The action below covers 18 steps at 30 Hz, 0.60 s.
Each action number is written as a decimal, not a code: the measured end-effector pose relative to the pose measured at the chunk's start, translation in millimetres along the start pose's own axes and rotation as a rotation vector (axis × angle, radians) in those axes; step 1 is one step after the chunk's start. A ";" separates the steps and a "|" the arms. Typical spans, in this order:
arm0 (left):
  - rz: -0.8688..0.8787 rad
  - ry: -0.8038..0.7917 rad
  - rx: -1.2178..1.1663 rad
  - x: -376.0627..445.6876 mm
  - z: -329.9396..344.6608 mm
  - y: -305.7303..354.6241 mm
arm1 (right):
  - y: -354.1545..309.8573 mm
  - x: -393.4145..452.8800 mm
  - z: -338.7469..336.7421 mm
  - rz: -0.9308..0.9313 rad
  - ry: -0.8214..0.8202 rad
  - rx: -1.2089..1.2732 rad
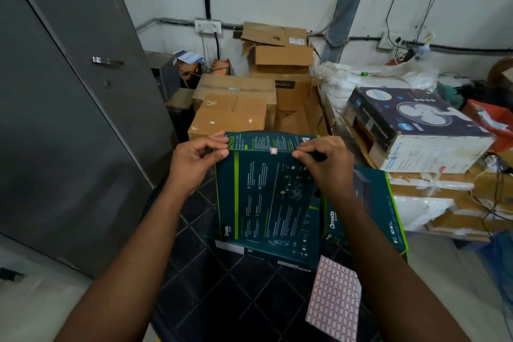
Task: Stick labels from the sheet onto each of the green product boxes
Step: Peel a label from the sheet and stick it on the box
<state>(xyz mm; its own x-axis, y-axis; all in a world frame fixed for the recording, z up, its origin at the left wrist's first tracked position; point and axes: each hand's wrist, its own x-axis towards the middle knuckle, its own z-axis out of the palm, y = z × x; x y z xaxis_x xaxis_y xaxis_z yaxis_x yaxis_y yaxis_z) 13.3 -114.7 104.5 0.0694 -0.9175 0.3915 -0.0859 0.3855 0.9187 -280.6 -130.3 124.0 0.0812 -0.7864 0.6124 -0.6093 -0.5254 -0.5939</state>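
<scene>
Green box (266, 197) long axis away from the person, far edge pinched by left hand (198, 159) and right hand (324, 164).

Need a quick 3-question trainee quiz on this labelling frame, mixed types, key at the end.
1. True or false: a small label already sits on the far top edge of the held green box.
2. Where is the label sheet? A) under the left hand B) lying low right by the right forearm C) on the fan box
3. Fill in: the right hand grips the held box at its far ____ corner.

Key: 1 true; 2 B; 3 right
</scene>
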 end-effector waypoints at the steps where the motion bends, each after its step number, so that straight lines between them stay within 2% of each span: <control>1: -0.003 -0.001 -0.009 0.0 -0.7 -0.5 | 4.9 -0.2 -3.9 -0.002 -0.003 0.021; 8: -0.040 0.069 -0.120 -5.9 -0.7 -5.9 | 20.6 -6.2 -15.0 0.086 0.060 0.217; 12: -0.036 0.067 -0.118 -8.8 -0.7 -6.5 | 31.8 -7.4 -22.4 0.106 -0.006 0.334; 16: -0.040 0.076 -0.054 -10.9 4.0 -2.5 | 29.7 -10.1 -18.4 0.086 0.052 0.284; 18: -0.005 0.057 0.068 -10.3 2.6 2.6 | 22.1 -8.7 -17.6 0.091 0.059 0.215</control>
<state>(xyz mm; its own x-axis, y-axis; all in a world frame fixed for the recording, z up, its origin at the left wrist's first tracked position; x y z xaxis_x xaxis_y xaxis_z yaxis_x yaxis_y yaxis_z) 9.7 -104.4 102.7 0.1264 -0.9116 0.3912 -0.1526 0.3718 0.9157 -308.7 -129.4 114.7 -0.0164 -0.8166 0.5769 -0.4295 -0.5153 -0.7417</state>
